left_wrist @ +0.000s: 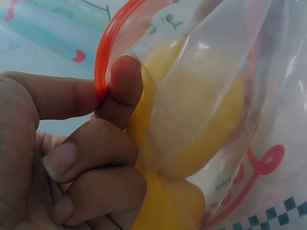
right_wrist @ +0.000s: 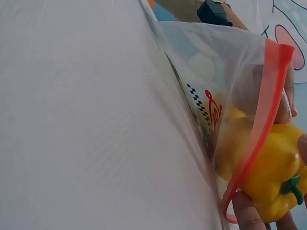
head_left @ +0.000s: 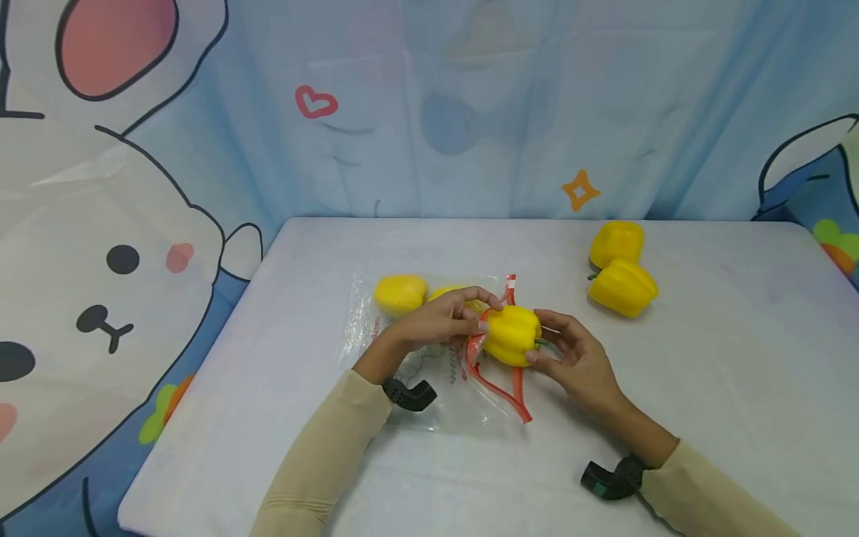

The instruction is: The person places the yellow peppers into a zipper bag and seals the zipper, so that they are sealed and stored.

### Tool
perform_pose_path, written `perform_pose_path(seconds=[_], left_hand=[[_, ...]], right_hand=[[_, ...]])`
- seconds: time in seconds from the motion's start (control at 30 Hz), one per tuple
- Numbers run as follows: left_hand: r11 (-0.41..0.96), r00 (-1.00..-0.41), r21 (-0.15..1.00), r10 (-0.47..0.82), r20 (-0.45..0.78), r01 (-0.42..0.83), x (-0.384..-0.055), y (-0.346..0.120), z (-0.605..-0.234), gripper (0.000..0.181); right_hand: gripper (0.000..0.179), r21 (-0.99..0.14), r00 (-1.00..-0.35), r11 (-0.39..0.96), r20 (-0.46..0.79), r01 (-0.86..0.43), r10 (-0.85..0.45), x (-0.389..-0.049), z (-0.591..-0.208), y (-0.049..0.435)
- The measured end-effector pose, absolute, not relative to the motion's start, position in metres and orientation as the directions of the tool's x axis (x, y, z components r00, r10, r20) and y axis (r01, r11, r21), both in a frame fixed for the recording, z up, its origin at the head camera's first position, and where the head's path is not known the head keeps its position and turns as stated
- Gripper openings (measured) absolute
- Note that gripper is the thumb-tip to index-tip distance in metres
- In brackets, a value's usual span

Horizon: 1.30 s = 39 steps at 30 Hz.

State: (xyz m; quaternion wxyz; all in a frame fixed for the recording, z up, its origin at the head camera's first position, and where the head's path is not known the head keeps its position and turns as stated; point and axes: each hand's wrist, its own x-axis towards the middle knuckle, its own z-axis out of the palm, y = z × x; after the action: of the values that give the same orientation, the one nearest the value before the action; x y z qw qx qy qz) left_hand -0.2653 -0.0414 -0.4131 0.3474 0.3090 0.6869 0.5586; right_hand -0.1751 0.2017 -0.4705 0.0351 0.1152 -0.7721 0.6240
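A clear zip bag [head_left: 443, 410] with a red zip edge [right_wrist: 274, 86] lies on the table, its mouth facing right. My left hand [head_left: 443, 321] pinches the red edge between thumb and finger, its other fingers curled beside the plastic. At the bag's mouth, my right hand [head_left: 585, 365] grips a yellow bell pepper [head_left: 511, 335] by its stem end. That pepper is partly inside the mouth, green stem [right_wrist: 292, 189] facing out. Two more yellow peppers lie in the bag: one at the left [head_left: 400, 294], the other [head_left: 443, 291] partly hidden by my left hand.
Two yellow bell peppers, one farther back [head_left: 617, 242] and one nearer [head_left: 625, 289], sit together at the table's back right. A white cloth covers the table [head_left: 725, 358]. Behind its far edge hangs a blue printed curtain [head_left: 470, 149].
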Motion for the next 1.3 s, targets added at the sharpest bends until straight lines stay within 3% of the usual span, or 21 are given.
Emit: perform_pose_path(seconds=[0.87, 1.3], left_hand=[[0.161, -0.518, 0.987, 0.843, -0.143, -0.01, -0.2611, -0.0338, -0.4161, 0.034], [0.16, -0.483, 0.986, 0.867, -0.124, 0.035, -0.2574, -0.0318, -0.4153, 0.033]], right_hand=[[0.06, -0.965, -0.972, 0.155, 0.194, -0.213, -0.133, -0.1741, -0.4743, 0.1999], [0.06, -0.966, -0.971, 0.157, 0.182, -0.206, -0.153, -0.174, -0.4753, 0.2014]])
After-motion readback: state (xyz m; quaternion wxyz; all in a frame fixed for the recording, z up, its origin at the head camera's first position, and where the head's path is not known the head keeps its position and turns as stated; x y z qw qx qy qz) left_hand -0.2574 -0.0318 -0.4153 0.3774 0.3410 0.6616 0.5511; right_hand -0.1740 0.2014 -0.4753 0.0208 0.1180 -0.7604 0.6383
